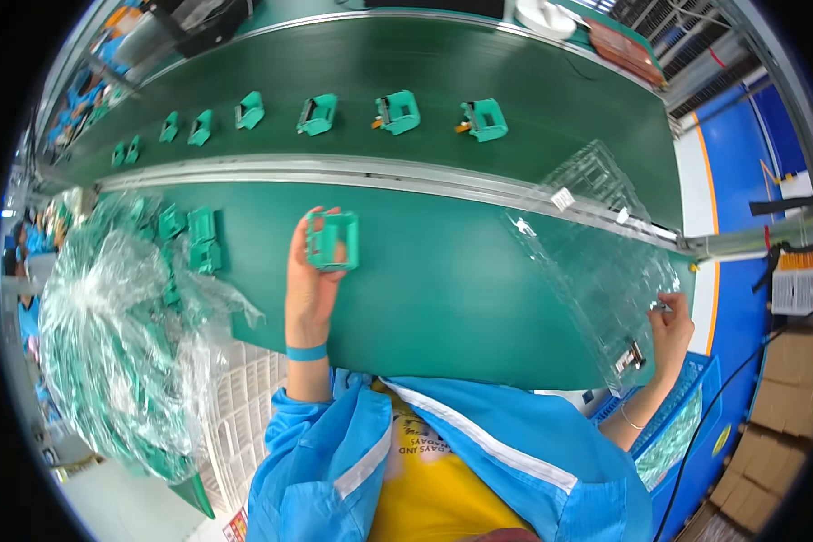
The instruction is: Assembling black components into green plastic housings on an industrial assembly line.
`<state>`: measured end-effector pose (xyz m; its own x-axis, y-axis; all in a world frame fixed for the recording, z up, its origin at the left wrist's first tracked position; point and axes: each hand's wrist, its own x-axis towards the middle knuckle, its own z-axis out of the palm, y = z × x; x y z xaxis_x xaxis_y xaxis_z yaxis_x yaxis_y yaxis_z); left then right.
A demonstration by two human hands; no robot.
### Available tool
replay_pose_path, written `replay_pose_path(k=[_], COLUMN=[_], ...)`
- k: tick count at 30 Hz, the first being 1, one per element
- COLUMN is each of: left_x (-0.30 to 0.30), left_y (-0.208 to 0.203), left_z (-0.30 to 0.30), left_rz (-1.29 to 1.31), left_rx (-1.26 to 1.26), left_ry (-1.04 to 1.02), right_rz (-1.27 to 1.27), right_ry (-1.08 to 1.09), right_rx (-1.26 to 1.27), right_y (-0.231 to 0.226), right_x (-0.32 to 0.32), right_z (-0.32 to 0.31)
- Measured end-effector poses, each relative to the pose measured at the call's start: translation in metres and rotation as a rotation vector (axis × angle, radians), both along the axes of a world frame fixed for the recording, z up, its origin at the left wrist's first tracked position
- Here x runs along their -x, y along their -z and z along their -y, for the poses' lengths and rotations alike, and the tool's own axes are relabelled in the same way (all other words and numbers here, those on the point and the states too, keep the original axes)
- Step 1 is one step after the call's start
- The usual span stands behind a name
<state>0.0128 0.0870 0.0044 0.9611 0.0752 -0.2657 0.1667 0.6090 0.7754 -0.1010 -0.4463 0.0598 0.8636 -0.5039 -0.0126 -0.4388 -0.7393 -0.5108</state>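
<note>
My left hand (pixel 309 287) is raised over the green work surface, its fingers wrapped round a green plastic frame (pixel 352 242) with an open middle. My right hand (pixel 672 332) is at the right edge of a transparent plastic tray (pixel 569 280), fingertips pinched together. Whatever they pinch is too small to tell. A small dark and metallic part (pixel 637 356) lies in the tray's near end, just left of this hand. The tray slants from the work surface across the metal rail onto the belt.
Several green frames with dark inserts (pixel 317 115) stand in a row along the dark green conveyor belt (pixel 271 54). A metal rail (pixel 370 172) divides belt from work surface. At left, a transparent bag (pixel 108 307) of green frames bulges beside a white crate (pixel 244 388). A blue basket (pixel 709 388) sits lower right.
</note>
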Motion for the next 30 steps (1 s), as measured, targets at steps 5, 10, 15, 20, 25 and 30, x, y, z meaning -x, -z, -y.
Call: replay_pose_path(k=[5,10,15,20,25,30], left_x=[0.016,0.021,0.023,0.021,0.021,0.019], left_y=[-0.006,-0.003,0.001,0.01,0.018,0.021], left_z=[0.023,0.041,0.054,0.069,0.079,0.08], left_rz=[0.278,0.264,0.273,0.334,0.364,0.381], left_rx=[0.037,0.055,-0.036,-0.267,-0.573,-0.701], left_ry=[0.177,0.259,0.224,0.168,0.151,0.146], right_rz=[0.398,0.405,0.463,0.317,0.305,0.296], right_ry=[-0.373,-0.711,-0.613,-0.469,-0.315,-0.291], right_rx=[-0.584,-0.754,-0.898,-1.304,-1.561,-1.619], right_y=[0.015,0.039,0.034,0.05,0.048,0.048], right_x=[-0.064,-0.102,-0.11,-0.114,-0.11,-0.109], right_z=[-0.109,-0.213,-0.27,-0.292,-0.312,-0.314])
